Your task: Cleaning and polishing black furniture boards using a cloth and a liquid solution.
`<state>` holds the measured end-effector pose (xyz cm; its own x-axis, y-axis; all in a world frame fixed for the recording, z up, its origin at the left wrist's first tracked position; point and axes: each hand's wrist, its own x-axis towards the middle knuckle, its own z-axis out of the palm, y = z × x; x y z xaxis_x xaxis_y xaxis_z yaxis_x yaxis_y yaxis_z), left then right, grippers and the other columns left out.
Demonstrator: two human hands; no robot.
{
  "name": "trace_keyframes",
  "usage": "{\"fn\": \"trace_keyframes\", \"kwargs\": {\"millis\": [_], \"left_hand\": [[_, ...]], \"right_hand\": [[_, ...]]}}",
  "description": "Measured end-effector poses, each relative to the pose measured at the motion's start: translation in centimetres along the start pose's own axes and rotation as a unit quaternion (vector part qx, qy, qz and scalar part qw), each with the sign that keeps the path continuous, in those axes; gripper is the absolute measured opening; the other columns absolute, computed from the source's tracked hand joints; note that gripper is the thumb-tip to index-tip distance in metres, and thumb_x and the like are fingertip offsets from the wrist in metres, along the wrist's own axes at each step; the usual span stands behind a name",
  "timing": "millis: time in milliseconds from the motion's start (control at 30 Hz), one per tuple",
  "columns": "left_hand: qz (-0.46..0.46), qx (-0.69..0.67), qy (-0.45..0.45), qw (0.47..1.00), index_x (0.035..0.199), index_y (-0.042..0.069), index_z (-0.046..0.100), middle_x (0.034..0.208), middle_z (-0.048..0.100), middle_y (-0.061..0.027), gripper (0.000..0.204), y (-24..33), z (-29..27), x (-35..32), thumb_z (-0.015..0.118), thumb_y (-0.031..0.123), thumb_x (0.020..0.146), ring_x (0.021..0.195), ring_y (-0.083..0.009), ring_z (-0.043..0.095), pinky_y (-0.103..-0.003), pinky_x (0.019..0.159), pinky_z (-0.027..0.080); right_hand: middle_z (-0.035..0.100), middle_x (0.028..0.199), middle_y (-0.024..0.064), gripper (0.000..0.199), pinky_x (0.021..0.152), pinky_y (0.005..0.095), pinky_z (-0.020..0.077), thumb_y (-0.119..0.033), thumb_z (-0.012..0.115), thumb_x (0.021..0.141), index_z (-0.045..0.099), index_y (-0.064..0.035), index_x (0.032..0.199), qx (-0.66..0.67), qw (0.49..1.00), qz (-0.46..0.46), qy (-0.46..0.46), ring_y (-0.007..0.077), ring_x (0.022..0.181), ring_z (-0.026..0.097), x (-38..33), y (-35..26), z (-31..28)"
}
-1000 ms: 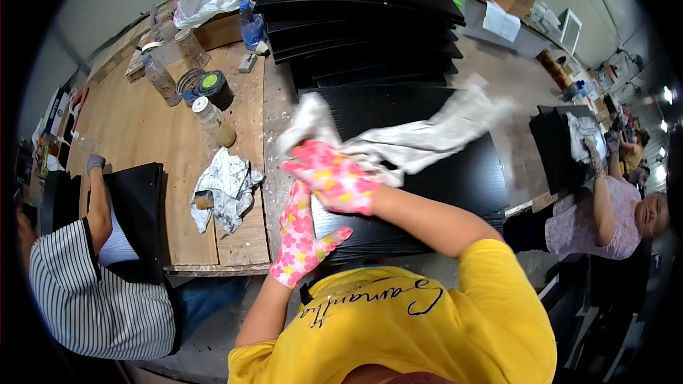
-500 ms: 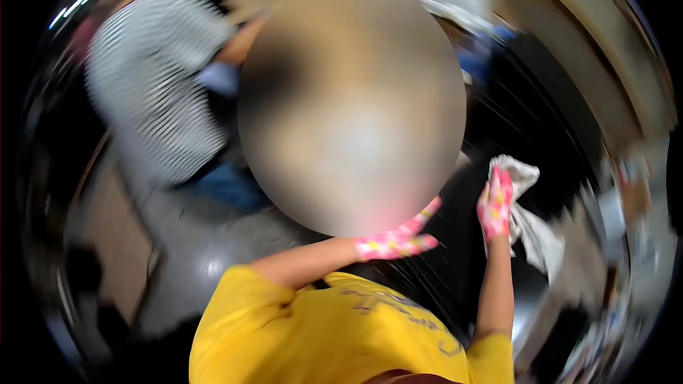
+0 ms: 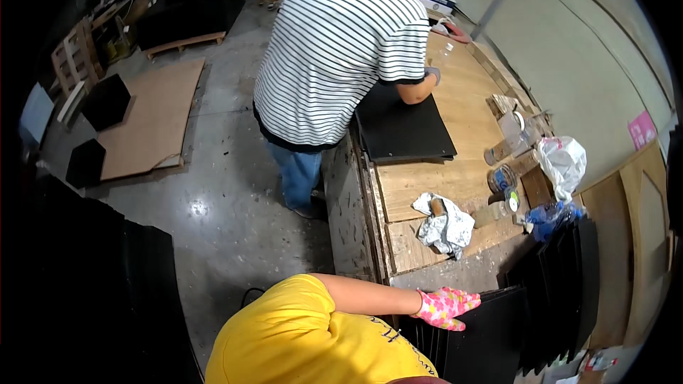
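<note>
My left hand [image 3: 447,308], in a pink floral glove, rests on the upper edges of a row of black panels [image 3: 491,331] standing upright. Its fingers are stretched out and the thumb is apart, with nothing gripped. My right hand is out of the picture. Just beyond the left hand, a crumpled white patterned cloth [image 3: 445,227] lies on the wooden workbench [image 3: 405,188]. More black panels [image 3: 558,281] stand fanned out to the right, leaning near the wall.
A co-worker in a striped shirt [image 3: 348,50] bends over stacked black boards [image 3: 402,128] on the bench. Jars [image 3: 503,179], a white plastic bag [image 3: 562,163] and blue plastic wrap [image 3: 551,217] line the right side. A brown board [image 3: 153,117] lies on the floor at left.
My view has swung left toward the co-worker and the bench. My right hand, earlier gloved and holding a white cloth, has left the picture. The left hand is still over the black panels.
</note>
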<state>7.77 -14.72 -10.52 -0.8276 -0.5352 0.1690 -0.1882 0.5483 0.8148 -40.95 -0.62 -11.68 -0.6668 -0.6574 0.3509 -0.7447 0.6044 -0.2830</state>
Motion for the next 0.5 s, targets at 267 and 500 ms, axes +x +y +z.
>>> {"fn": "trace_keyframes", "kwargs": {"millis": [267, 500], "left_hand": [[0.01, -0.004, 0.012, 1.0, 0.153, -0.002, 0.02, 0.161, 0.017, -0.023, 0.082, 0.1, -0.1, 0.1, 0.05, 0.048, 0.096, 0.143, -0.0413, 0.03, -0.047, 0.114, 0.029], [0.029, -0.025, 0.063, 0.997, 0.152, -0.008, 0.015, 0.158, 0.017, -0.0295, 0.11, -0.2, 0.1, 0.0, 0.051, 0.072, 0.085, 0.144, -0.042, 0.026, -0.046, 0.117, 0.025]], "right_hand": [[0.046, 0.145, 0.0215, 0.048, 0.116, 0.0385, 0.0306, -0.007, 0.043, 0.098, 0.041, 0.0049, 0.144, -0.029, 0.99, -0.114, -0.072, 0.0317, 0.138, 0.04, -4.1, -13.1, 0.5], [0.04, 0.149, 0.0242, 0.048, 0.117, 0.0452, 0.0262, -0.01, 0.048, 0.098, 0.044, -0.0086, 0.146, 0.051, 0.942, -0.319, -0.093, 0.0403, 0.141, 0.034, -9.7, -28.8, 2.2]]}}
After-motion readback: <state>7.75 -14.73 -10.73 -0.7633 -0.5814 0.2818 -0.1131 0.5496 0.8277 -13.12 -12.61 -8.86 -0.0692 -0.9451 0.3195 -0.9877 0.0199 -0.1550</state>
